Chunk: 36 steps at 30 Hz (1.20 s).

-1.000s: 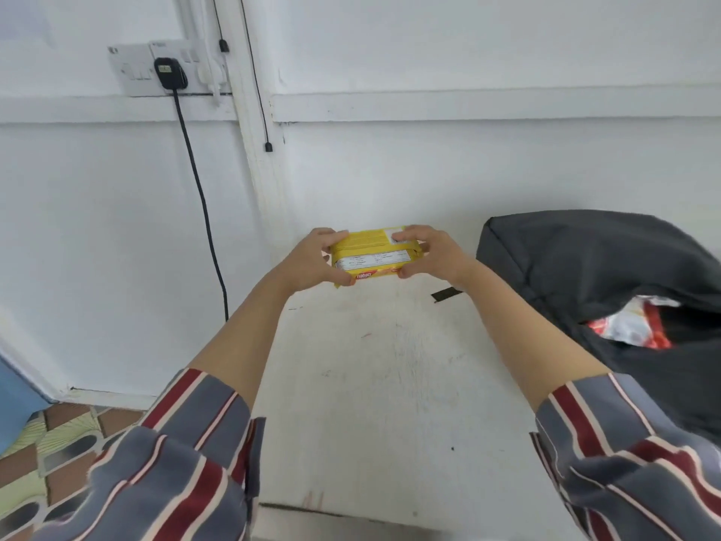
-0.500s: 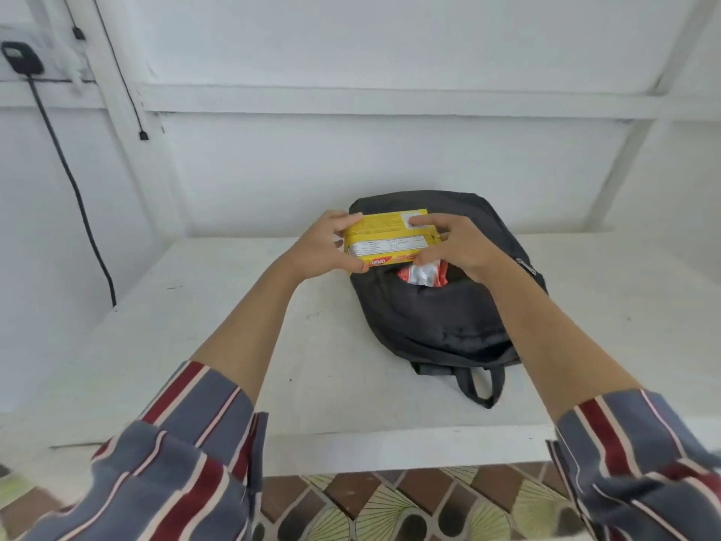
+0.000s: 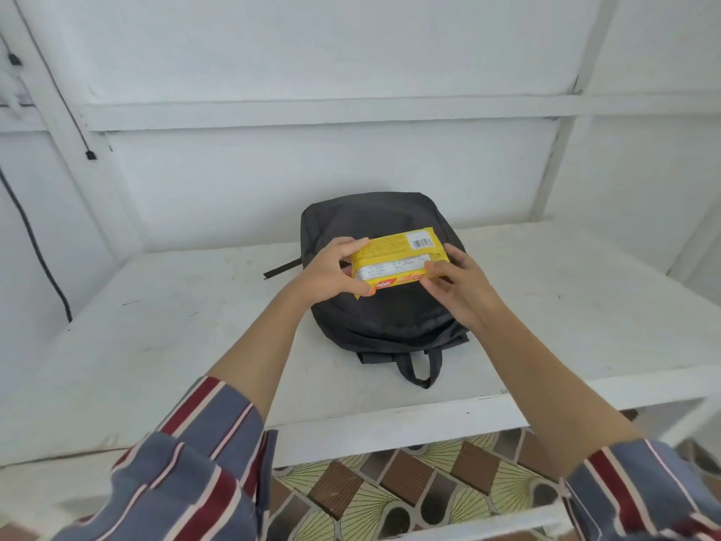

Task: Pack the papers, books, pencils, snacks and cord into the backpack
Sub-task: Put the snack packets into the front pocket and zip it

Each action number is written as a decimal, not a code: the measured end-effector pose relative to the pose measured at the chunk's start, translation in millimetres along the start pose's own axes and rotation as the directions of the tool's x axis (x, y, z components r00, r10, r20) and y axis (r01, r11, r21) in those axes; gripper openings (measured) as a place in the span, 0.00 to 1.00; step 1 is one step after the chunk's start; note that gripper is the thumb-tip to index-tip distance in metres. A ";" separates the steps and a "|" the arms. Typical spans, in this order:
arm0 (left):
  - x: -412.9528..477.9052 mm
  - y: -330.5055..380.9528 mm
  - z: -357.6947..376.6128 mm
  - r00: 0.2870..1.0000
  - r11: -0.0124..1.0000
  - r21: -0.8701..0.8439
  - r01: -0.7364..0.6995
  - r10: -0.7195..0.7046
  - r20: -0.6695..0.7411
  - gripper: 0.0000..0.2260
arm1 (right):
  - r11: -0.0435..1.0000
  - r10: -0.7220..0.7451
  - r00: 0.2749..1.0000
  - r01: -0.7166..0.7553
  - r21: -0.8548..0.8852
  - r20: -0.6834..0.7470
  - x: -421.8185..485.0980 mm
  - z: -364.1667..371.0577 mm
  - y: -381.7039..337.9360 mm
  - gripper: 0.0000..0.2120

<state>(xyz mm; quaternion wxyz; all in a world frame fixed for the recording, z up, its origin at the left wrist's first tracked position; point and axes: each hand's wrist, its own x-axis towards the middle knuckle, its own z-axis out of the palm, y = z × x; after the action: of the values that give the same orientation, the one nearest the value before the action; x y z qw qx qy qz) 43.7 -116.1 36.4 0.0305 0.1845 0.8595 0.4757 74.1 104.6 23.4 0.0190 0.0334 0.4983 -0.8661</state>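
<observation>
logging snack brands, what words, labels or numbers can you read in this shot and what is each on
"nabati": red logo on the yellow snack pack, near its lower left corner.
Barcode on the pack's white patch: digits too small to read.
White print panel on the pack: blurred, unreadable.
Backpack: no text visible.

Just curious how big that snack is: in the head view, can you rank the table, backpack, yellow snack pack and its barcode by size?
1. table
2. backpack
3. yellow snack pack, gripped by left hand and right hand over the backpack, perhaps nearer the camera, yet plainly smaller
4. barcode, smallest
</observation>
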 end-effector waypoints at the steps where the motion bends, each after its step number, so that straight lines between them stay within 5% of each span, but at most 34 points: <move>1: 0.2 -0.1 1.5 1.000 1.000 0.012 0.002 -0.002 0.005 0.38 | 0.999 0.009 1.000 -0.009 0.035 -0.008 -1.2 0.8 4.7 0.28; 12: 2.4 -3.2 1.1 0.994 0.988 0.145 0.053 -0.067 0.090 0.39 | 0.998 -0.044 0.991 0.039 -0.050 -0.123 -5.8 14.8 24.0 0.29; 16: 2.7 0.7 0.3 0.993 0.989 0.127 0.076 -0.086 0.078 0.32 | 0.998 -0.050 0.993 0.045 -0.051 -0.104 -4.7 15.1 23.9 0.22; 20: 8.7 7.6 0.4 0.994 0.990 0.131 0.055 -0.042 -0.102 0.17 | 0.997 -0.054 0.994 0.049 -0.062 -0.090 -3.3 15.0 21.0 0.16; 24: 26.1 -1.6 -2.2 0.950 0.956 0.288 0.057 0.037 -0.309 0.14 | 0.994 -0.069 0.994 0.062 -0.088 -0.081 -3.0 12.0 19.8 0.15; 36: 62.2 -14.6 2.0 0.998 0.755 0.655 0.023 0.023 -0.062 0.19 | 0.980 -0.047 0.969 -0.002 -0.198 -0.241 -8.2 3.6 18.4 0.13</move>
<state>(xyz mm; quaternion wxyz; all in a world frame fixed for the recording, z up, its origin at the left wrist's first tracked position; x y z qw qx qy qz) -17.9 -99.9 30.8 -0.0643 0.1678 0.9721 0.1509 83.3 92.2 10.0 -0.0490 0.1319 0.5804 -0.8020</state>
